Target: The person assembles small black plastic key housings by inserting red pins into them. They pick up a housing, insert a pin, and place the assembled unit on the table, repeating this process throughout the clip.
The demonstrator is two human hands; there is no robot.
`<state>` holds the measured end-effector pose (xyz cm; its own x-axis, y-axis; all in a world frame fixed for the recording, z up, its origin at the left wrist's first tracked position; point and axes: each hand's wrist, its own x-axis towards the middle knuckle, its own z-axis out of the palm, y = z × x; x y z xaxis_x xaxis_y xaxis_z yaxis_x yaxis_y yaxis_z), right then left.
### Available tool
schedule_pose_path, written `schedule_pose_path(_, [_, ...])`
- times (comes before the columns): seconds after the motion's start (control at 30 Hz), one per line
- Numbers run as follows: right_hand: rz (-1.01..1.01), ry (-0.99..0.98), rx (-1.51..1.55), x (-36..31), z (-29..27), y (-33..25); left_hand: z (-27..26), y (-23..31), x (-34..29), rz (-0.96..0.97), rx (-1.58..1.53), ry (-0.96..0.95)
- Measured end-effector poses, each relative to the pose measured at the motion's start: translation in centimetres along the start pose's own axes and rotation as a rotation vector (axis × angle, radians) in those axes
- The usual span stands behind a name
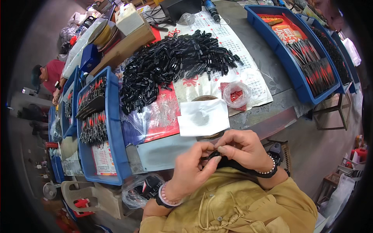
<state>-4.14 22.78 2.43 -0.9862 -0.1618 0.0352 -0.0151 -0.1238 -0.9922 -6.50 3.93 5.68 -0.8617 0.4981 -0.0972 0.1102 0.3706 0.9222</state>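
Observation:
My left hand point(193, 166) is closed on a small black plastic piece point(213, 155), pinched between thumb and fingers near my body. The fingertips of my right hand point(241, 148) press together right against the left ones, at the same piece; what they pinch is too small to make out. Just beyond my hands a white paper sheet point(204, 118) with a grey smudge lies over a round object. Right of the sheet stands a clear plastic bag point(236, 95) holding small red parts. A big heap of black plastic pieces point(167, 70) spreads over printed paper on the table.
Blue trays point(116, 136) with black-and-red parts stand along the left; another blue tray point(268, 42) is at the right. A wooden block point(124, 48) and a power tool point(212, 11) lie at the back. Another person point(52, 75) is at far left.

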Motion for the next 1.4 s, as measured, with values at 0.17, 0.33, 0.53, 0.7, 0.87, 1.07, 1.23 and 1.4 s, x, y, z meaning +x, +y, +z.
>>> schedule_pose_path(0.17, [-0.015,-0.045,-0.150,-0.2,0.5,-1.3,0.6,-2.0,-0.9,0.070,-0.124,-0.007])
schedule_pose_path(0.33, [-0.149,0.323,-0.634,1.8,-3.6,-2.8,0.1,-3.0,-1.9,-0.137,-0.593,-0.018])
schedule_pose_path(0.53, [-0.054,0.028,-1.284,7.3,-7.5,-1.2,-1.2,-3.8,-1.7,-0.144,-0.809,-0.054])
schedule_pose_path(0.7, [-0.016,-0.108,-1.464,9.3,-7.1,-0.1,-2.0,-3.6,-1.7,-0.194,-0.612,0.087])
schedule_pose_path(0.87, [-0.023,-0.118,-1.453,9.6,-7.3,0.1,-3.2,-3.6,-1.0,-0.163,-0.526,0.145])
schedule_pose_path(1.07, [-0.052,-0.021,-1.224,8.6,-7.8,-0.4,-3.4,-3.9,0.1,-0.065,-0.343,0.168])
schedule_pose_path(1.23, [-0.028,0.074,-0.990,8.0,-8.0,-1.2,-3.4,-4.1,1.0,0.048,-0.191,0.223])
schedule_pose_path(1.4, [-0.067,0.124,-0.877,7.8,-8.3,-0.8,-3.6,-3.9,1.9,0.155,0.083,0.248])
